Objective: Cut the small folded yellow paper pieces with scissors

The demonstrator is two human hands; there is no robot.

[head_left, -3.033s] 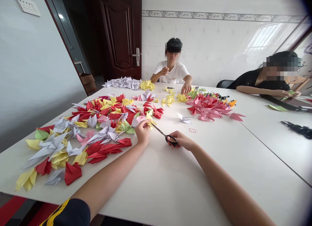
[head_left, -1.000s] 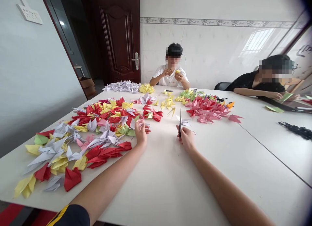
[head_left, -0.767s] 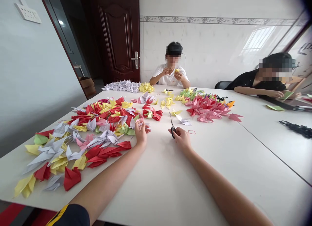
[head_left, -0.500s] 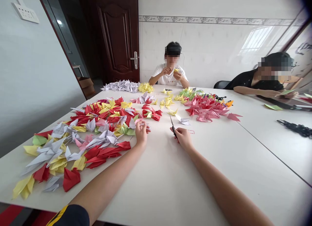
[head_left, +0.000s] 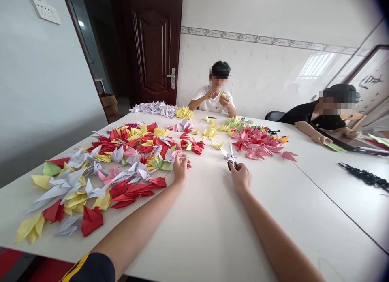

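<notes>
My right hand (head_left: 242,176) is closed on the black handles of a pair of scissors (head_left: 231,157), whose blades are slightly apart and point away from me, beside a white folded paper piece. My left hand (head_left: 181,167) has its fingers curled together at the right edge of the large pile of folded paper pieces (head_left: 133,142), in red, yellow, white, pink and green. Whatever it may hold is too small to make out. A single yellow folded piece (head_left: 216,146) lies beyond, between my hands.
Across the white table (head_left: 194,233), a person in white holds a yellow paper piece. Another person in black sits at the right, near green paper (head_left: 334,147). Pink folded pieces (head_left: 258,142) lie right of centre, and black cords (head_left: 364,175) lie at the right.
My right hand has moved slightly right, and the scissor blades have parted. A red-pink loop near it no longer shows. The person in black has lowered a hand to the green paper.
</notes>
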